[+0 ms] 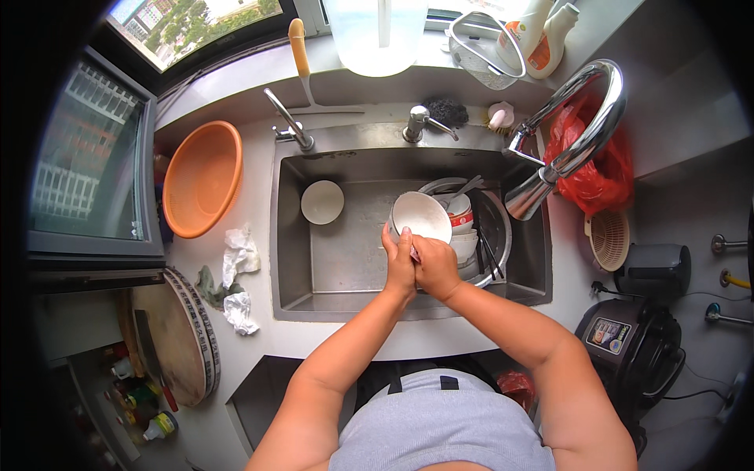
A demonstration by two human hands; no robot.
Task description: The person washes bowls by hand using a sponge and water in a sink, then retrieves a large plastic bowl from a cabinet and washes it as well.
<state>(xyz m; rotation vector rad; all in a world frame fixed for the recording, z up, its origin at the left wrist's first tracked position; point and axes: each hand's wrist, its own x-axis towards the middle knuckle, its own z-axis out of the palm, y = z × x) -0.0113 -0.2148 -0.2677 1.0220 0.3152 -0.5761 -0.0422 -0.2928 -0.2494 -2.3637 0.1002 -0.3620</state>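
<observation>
A white bowl is tilted above the sink, its inside facing up. My left hand grips its near left side, thumb by the rim. Against the bowl's near side is my right hand, fingers curled; a bit of pinkish cloth shows between the hands, mostly hidden. To the right, a round metal basin holds stacked bowls, a red-banded bowl, spoons and dark chopsticks. Another white bowl sits at the sink's left.
A stainless steel sink lies before me, with a tall chrome faucet arching over its right. An orange basket, crumpled tissues and a round chopping board with a knife are left. An electric cooker stands right.
</observation>
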